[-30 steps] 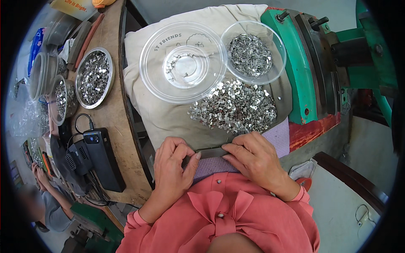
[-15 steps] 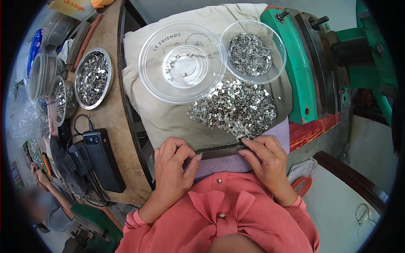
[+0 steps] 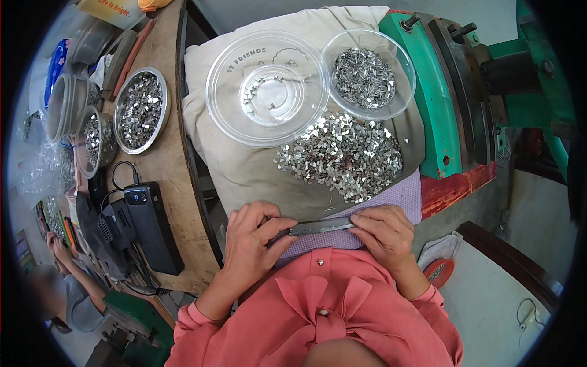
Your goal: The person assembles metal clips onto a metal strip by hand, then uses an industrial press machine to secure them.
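A narrow grey metal bar (image 3: 321, 227) with a row of small marks along it spans the gap between my hands, held level above a lilac checked cloth. Its left end is pinched between thumb and fingers of my left hand (image 3: 254, 238). My right hand (image 3: 388, 235) grips the other end the same way. Just beyond the bar, a pile of small shiny metal flakes (image 3: 342, 156) lies on a beige cloth (image 3: 229, 174). Two thin pins (image 3: 331, 200) rest near the pile's close edge. My fingertips cover the bar's ends.
Behind the pile sit a clear plastic lid (image 3: 221, 119) with a few small pins and a clear tub (image 3: 405, 101) of metal pins. A green machine (image 3: 428, 122) borders the right. On the wooden table (image 3: 174, 196) at left are a steel bowl (image 3: 164, 116) of flakes and a black power bank (image 3: 156, 238). Another person works far left.
The bar has been rolled in my fingers: its dark slotted side faced up before, and a lighter grey side with small marks shows now. Both hands still hold its ends.
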`<move>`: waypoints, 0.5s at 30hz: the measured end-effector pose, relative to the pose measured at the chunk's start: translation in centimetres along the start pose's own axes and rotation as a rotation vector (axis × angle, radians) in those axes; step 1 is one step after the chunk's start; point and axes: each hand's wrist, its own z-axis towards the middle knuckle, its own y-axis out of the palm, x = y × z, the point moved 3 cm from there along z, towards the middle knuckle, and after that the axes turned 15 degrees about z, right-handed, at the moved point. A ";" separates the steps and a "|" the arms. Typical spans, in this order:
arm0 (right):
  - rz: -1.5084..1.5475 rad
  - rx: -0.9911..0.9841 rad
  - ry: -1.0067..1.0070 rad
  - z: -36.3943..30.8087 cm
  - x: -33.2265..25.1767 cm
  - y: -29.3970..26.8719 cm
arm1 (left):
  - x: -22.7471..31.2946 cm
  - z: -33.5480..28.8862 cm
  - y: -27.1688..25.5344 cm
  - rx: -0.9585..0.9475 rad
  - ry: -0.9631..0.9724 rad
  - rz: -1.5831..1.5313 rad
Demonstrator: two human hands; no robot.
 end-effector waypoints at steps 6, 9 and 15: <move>-0.005 -0.101 0.022 0.3 -0.1 0.1 | 0.3 0.0 0.2 0.122 0.178 0.105; -0.019 -0.093 -0.023 0.3 -0.3 -0.1 | 0.8 -0.1 0.0 0.203 0.242 0.175; -0.015 -0.077 -0.020 0.5 0.4 -0.1 | 0.9 0.5 0.0 0.199 0.281 0.244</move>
